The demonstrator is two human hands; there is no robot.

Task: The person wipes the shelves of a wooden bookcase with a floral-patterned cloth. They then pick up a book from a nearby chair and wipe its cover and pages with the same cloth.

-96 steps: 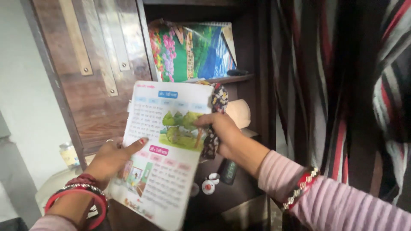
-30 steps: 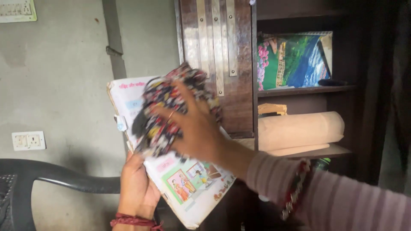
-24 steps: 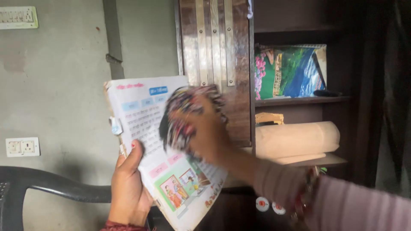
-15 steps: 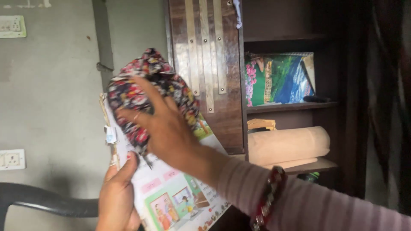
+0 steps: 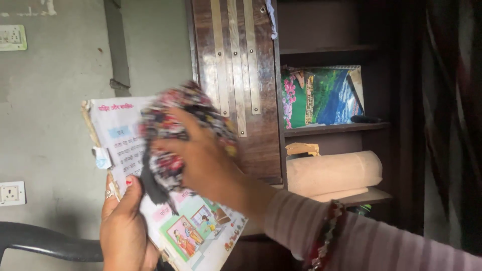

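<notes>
My left hand (image 5: 123,226) grips a thin illustrated children's book (image 5: 120,135) by its lower left edge, thumb on the open page, holding it up in front of the wall. My right hand (image 5: 206,160) presses a crumpled floral cloth (image 5: 168,120), patterned in red, black and white, flat against the middle of the page. A striped pink sleeve and a beaded bracelet cover my right forearm. The cloth and hand hide most of the page's centre; coloured drawings of people show at the page's bottom.
A dark wooden cabinet (image 5: 241,75) with metal strips stands behind the book. Its open shelves hold a colourful picture calendar (image 5: 321,95) and a beige roll (image 5: 331,173). A wall socket (image 5: 11,193) and a dark plastic chair back (image 5: 40,241) are at the left. A dark curtain hangs at right.
My right hand has moved the cloth down and right across the page from its upper left corner. The book has shifted slightly left, showing more of its top text.
</notes>
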